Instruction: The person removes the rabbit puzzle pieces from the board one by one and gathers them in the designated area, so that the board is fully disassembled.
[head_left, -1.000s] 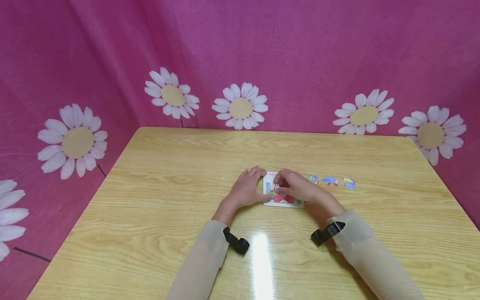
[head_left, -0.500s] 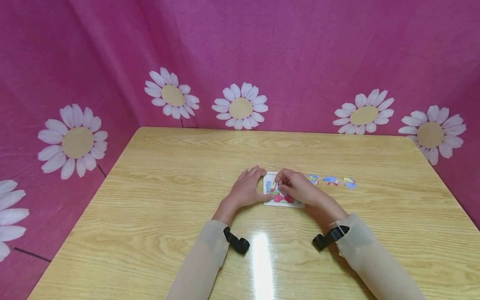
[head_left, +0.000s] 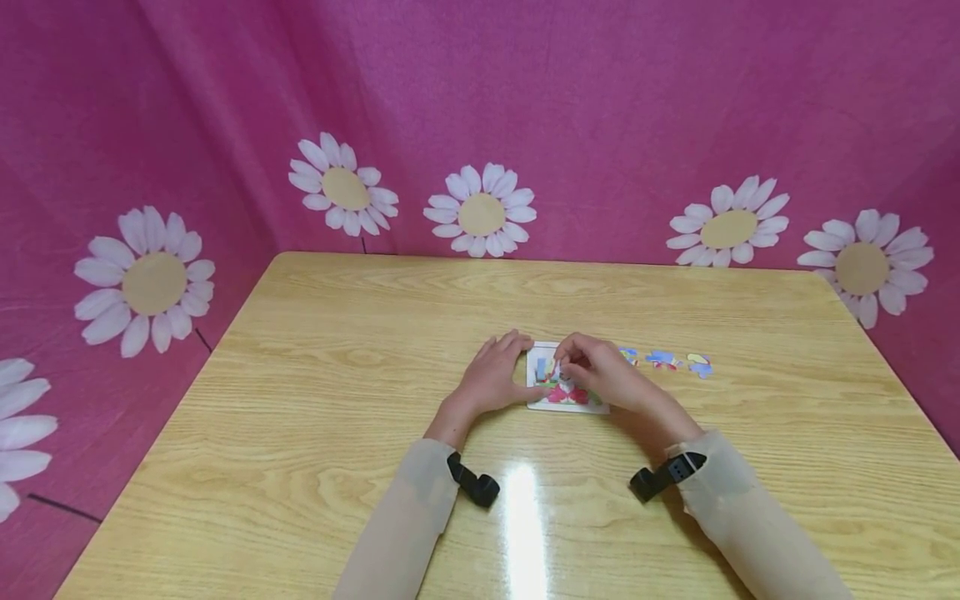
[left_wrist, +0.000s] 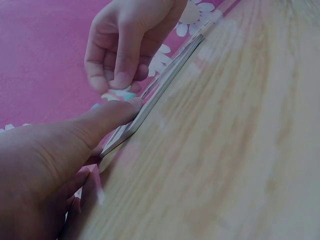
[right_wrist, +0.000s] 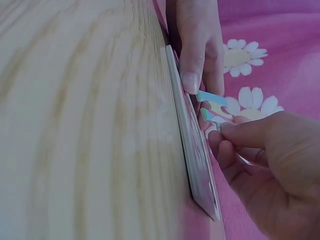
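Observation:
A small white-framed jigsaw puzzle (head_left: 566, 409) with a red, green and blue picture lies on the table. My left hand (head_left: 489, 377) rests at its left side, fingers spread along the edge and thumb laid over the near left corner. Above the picture, my right hand (head_left: 606, 372) pinches a puzzle piece (right_wrist: 216, 106) between thumb and fingertips. The piece, with blue, yellow and green on it, is held tilted up over the frame in the right wrist view. In the head view the right hand hides the frame's upper right part.
To the right of the frame lie three loose puzzle pieces in a row: one partly behind the right hand (head_left: 628, 356), a middle piece (head_left: 663, 360) and a far right piece (head_left: 700, 365). A pink flowered cloth (head_left: 600, 125) hangs behind the wooden table (head_left: 360, 333).
My right hand has shifted slightly right with the pinched piece, and more of the picture at the frame's left shows. The left hand has stayed in place.

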